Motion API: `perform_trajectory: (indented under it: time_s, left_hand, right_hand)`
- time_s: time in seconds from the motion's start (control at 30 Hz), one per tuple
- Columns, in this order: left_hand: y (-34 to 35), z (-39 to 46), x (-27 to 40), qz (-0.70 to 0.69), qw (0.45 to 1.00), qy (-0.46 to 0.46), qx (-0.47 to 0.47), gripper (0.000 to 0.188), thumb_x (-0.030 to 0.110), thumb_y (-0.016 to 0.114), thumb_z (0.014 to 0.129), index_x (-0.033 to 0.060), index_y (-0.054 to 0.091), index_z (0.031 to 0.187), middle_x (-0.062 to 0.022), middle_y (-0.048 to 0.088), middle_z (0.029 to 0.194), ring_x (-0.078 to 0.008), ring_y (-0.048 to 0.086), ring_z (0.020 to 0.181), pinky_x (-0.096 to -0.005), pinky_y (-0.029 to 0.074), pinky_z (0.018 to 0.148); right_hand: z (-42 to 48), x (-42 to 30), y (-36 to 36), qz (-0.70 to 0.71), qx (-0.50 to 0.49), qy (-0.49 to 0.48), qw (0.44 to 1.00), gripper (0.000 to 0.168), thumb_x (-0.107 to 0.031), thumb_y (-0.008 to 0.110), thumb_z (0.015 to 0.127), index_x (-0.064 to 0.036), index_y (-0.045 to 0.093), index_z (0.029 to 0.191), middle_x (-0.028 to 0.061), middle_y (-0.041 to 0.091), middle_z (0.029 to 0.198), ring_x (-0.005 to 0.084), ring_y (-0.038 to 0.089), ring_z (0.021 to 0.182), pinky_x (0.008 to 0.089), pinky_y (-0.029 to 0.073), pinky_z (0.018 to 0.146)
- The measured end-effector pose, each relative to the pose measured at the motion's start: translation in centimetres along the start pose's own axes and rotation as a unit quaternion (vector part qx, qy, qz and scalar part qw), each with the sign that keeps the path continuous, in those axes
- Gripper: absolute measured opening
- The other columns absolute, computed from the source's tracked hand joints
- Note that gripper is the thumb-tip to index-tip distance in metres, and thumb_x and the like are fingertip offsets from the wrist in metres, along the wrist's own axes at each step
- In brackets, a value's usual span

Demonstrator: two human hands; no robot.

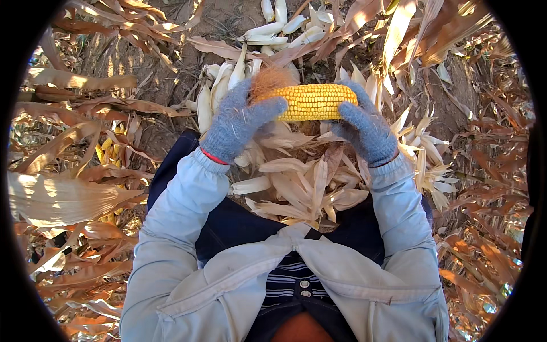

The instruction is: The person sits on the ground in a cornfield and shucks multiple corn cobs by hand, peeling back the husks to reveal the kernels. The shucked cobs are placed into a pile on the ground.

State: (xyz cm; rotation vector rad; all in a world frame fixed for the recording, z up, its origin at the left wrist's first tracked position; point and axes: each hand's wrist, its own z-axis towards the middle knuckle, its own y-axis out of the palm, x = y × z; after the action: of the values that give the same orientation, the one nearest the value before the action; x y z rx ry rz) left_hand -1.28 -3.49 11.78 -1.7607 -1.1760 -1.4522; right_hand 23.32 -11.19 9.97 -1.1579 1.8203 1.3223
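Observation:
A husked ear of yellow corn [314, 102] is held level between my two hands, its kernels bare. My left hand [239, 119], in a grey knit glove, grips the end at the left, where a tuft of reddish-brown corn silk [273, 81] sticks up. The other end is in my right hand [367, 124], gloved the same way, with the thumb laid along the kernels. Below the ear, dry pale husks [299, 184] lie heaped between my legs. Part of each hand's fingers is hidden behind the ear.
Several ears in pale husks [267, 36] lie on the soil ahead, with more just beyond my left hand. Bare yellow ears [110, 149] show among dry leaves at the left. Dry corn leaves [68, 196] and stalks crowd both sides. Opened husks [427, 149] lie beside my right wrist.

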Motion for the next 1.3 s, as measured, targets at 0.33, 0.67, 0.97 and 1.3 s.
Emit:
perform_trajectory:
  time_s: [0.33,0.67,0.97,1.3]
  left_hand:
    - [-1.5,0.8,-2.0,-0.099,0.988,0.063,0.100,0.029,0.020,0.061,0.100,-0.0021,0.063,0.118,-0.0036,0.065,0.104,-0.0083,0.059,0.091,-0.0250,0.050,0.078]
    - [-4.9,2.1,-4.1,0.161,0.961,0.180,0.134,0.026,0.020,0.055,0.099,-0.0017,0.064,0.111,-0.0137,0.067,0.101,-0.0258,0.064,0.089,-0.0375,0.050,0.080]
    - [-1.3,-0.8,-3.5,0.500,0.827,0.110,-0.234,0.047,0.040,0.068,0.087,0.0059,0.062,0.118,-0.0196,0.066,0.110,-0.0374,0.064,0.102,-0.0468,0.049,0.089]
    - [-2.6,0.7,0.4,0.270,0.942,0.192,0.052,0.041,0.023,0.067,0.094,-0.0006,0.057,0.126,-0.0180,0.064,0.116,-0.0287,0.065,0.106,-0.0371,0.053,0.088]
  right_hand:
    - [-0.3,4.1,1.5,-0.122,-0.186,0.060,0.973,0.084,-0.039,0.079,0.081,-0.002,0.039,0.145,0.0098,0.061,0.118,0.0172,0.063,0.094,0.0292,0.055,0.074]
    - [-2.1,2.3,2.0,0.087,-0.256,0.156,0.950,0.085,-0.047,0.080,0.075,0.004,0.048,0.136,0.0141,0.066,0.101,0.0205,0.065,0.080,0.0311,0.054,0.066]
    - [-1.2,3.1,-0.7,0.164,-0.131,0.077,0.975,0.072,-0.050,0.067,0.088,0.003,0.048,0.133,0.0172,0.065,0.106,0.0258,0.065,0.091,0.0371,0.054,0.079]
    - [-1.0,3.0,-0.6,0.069,-0.196,0.153,0.966,0.077,-0.041,0.074,0.086,-0.002,0.041,0.143,0.0128,0.060,0.123,0.0216,0.063,0.107,0.0355,0.054,0.092]
